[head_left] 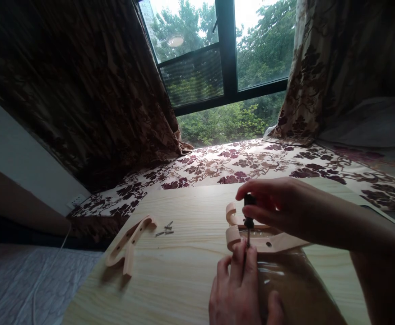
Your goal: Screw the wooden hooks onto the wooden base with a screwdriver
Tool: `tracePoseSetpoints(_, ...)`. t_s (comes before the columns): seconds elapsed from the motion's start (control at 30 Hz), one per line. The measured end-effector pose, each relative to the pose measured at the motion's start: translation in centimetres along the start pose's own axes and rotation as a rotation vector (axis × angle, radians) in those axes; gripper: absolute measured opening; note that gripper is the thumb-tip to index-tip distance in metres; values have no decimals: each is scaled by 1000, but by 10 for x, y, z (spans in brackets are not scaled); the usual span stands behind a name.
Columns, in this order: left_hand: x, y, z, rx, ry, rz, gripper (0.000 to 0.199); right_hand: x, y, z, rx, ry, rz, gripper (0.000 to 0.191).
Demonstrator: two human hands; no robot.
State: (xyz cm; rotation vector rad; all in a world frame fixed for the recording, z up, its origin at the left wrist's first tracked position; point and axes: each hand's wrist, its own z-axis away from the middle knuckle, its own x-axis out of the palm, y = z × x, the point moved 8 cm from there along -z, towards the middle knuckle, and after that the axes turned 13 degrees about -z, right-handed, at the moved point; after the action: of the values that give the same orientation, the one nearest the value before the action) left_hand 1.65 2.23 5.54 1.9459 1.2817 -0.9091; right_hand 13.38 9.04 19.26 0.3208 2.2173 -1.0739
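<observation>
My right hand is closed around the black handle of a screwdriver, held upright with its shaft pointing down. The tip meets a curved wooden hook, which has a dark hole in it. My left hand presses on this hook, with fingertips on both sides of the screwdriver's tip; whether a screw sits between them is hidden. Just behind lies a second wooden hook, partly covered by my right hand. Beneath my left hand and the front hook is a shiny, brown, plastic-covered flat piece.
Two more curved wooden pieces lie at the left of the pale wooden table. Several screws are scattered beside them. Beyond the table are a floral-covered ledge, patterned curtains and a window.
</observation>
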Motion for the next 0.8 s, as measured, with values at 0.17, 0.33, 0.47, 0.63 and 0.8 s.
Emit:
tracePoseSetpoints(0.17,5,-1,0,32,-42,-47,70,0,0,-1,3,-38,-42,14)
tracePoseSetpoints(0.33,3,-2,0,154,-4,-72,74,-1,10,-7,16,-19,46,20)
tracePoseSetpoints(0.47,3,-5,0,124,7,-77,72,0,15,-7,66,-7,80,25)
tracePoseSetpoints(0.63,4,-4,0,55,12,-54,73,3,10,-1,73,-41,-4,17)
tracePoseSetpoints(0.8,5,-3,1,13,-4,-42,72,2,5,-2,24,-41,2,15)
